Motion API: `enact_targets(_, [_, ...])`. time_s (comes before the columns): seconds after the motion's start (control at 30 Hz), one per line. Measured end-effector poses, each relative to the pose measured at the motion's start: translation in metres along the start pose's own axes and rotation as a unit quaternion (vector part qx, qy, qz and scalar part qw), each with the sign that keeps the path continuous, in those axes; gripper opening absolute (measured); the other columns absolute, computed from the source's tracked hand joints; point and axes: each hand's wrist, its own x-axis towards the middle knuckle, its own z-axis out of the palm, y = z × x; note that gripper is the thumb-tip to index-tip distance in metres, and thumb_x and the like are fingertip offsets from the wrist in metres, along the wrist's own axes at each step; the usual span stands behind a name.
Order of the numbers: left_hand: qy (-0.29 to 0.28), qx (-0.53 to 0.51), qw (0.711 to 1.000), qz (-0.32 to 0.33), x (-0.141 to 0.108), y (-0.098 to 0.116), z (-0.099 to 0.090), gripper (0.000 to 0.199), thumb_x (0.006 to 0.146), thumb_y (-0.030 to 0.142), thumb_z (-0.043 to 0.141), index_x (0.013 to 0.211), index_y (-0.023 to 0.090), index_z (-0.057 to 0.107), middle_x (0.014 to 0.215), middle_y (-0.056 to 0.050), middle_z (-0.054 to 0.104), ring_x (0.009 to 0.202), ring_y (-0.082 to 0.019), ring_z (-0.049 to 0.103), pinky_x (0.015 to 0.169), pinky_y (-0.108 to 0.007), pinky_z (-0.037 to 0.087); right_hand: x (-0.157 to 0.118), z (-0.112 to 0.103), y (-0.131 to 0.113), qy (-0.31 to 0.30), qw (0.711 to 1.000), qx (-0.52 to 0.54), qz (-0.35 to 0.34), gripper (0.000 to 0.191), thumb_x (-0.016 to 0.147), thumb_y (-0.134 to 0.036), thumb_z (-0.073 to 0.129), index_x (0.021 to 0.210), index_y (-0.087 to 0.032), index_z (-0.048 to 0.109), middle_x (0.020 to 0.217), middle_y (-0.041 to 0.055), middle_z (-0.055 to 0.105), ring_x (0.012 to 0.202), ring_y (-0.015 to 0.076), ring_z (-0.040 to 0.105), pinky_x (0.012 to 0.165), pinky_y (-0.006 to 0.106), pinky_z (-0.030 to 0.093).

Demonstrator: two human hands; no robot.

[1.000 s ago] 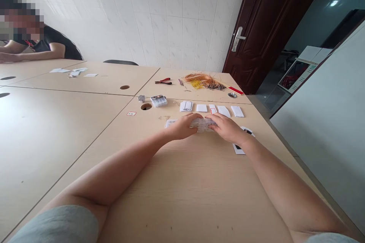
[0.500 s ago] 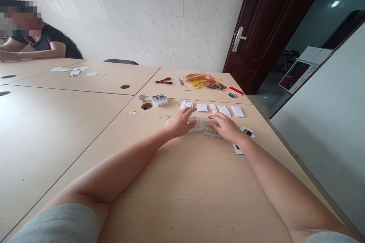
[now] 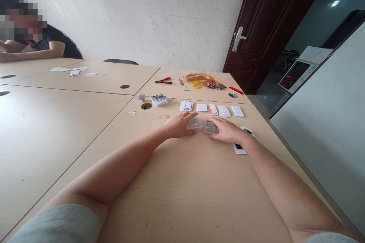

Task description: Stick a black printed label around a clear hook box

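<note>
Two small clear plastic boxes sit side by side on the table in the head view. My left hand (image 3: 180,126) is curled round the left side of one clear plastic box (image 3: 195,123), thumb at its near edge and fingers at its far edge. My right hand (image 3: 226,130) grips the other clear plastic box (image 3: 210,127) from the right in the same way. Small gold-coloured and dark bits show inside both, too small to name. Another pale piece (image 3: 169,120) pokes out behind my left hand, mostly hidden.
Beyond the boxes runs a row of white card stacks (image 3: 202,108). Photo cards (image 3: 240,149) lie by my right wrist. Farther back are pliers (image 3: 163,80), a heap of copper-coloured strands (image 3: 199,78), another clear box (image 3: 159,100) and a cable hole (image 3: 146,106). A person (image 3: 57,43) sits far left.
Both hands have come down from hovering over the boxes and closed on their outer sides. The person at the far left has leaned forward slightly.
</note>
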Motion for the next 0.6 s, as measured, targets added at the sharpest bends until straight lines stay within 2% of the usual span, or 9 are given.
enact_targets(0.27, [-0.015, -0.01, 1.0, 0.014, 0.0, -0.003, -0.007, 0.038, 0.099, 0.034, 0.064, 0.134, 0.021, 0.06, 0.141, -0.012, 0.059, 0.12, -0.028, 0.063, 0.099, -0.051, 0.055, 0.006, 0.008, 0.003, 0.04, 0.999, 0.005, -0.019, 0.041, 0.097, -0.035, 0.066, 0.135, -0.022, 0.059, 0.147, 0.0113, 0.055, 0.13, 0.0299, 0.057, 0.107, 0.056, 0.049])
enact_targets(0.43, [-0.036, -0.021, 0.999, 0.017, -0.001, -0.001, -0.011, 0.041, 0.099, 0.034, 0.064, 0.137, 0.022, 0.058, 0.145, -0.013, 0.056, 0.124, -0.03, 0.061, 0.102, -0.054, 0.053, 0.006, 0.014, 0.005, 0.035, 0.999, 0.019, -0.024, 0.042, 0.097, -0.035, 0.066, 0.137, -0.022, 0.058, 0.151, 0.0114, 0.052, 0.133, 0.0306, 0.055, 0.109, 0.057, 0.048])
enact_targets(0.53, [-0.065, -0.026, 0.998, 0.004, -0.005, -0.002, -0.024, 0.049, 0.097, 0.034, 0.066, 0.143, 0.022, 0.053, 0.154, -0.014, 0.048, 0.132, -0.034, 0.055, 0.106, -0.058, 0.05, 0.005, 0.017, 0.005, 0.03, 0.999, 0.023, -0.022, 0.045, 0.097, -0.034, 0.066, 0.139, -0.024, 0.057, 0.156, 0.0115, 0.047, 0.137, 0.0319, 0.052, 0.111, 0.058, 0.046])
enact_targets(0.6, [-0.096, -0.027, 0.995, -0.008, -0.009, -0.005, -0.037, 0.063, 0.094, 0.036, 0.07, 0.151, 0.024, 0.045, 0.161, -0.015, 0.04, 0.138, -0.037, 0.05, 0.108, -0.059, 0.048, 0.004, 0.016, 0.005, 0.027, 0.999, 0.024, -0.02, 0.046, 0.097, -0.034, 0.066, 0.141, -0.024, 0.056, 0.157, 0.0115, 0.045, 0.138, 0.0325, 0.05, 0.112, 0.059, 0.045])
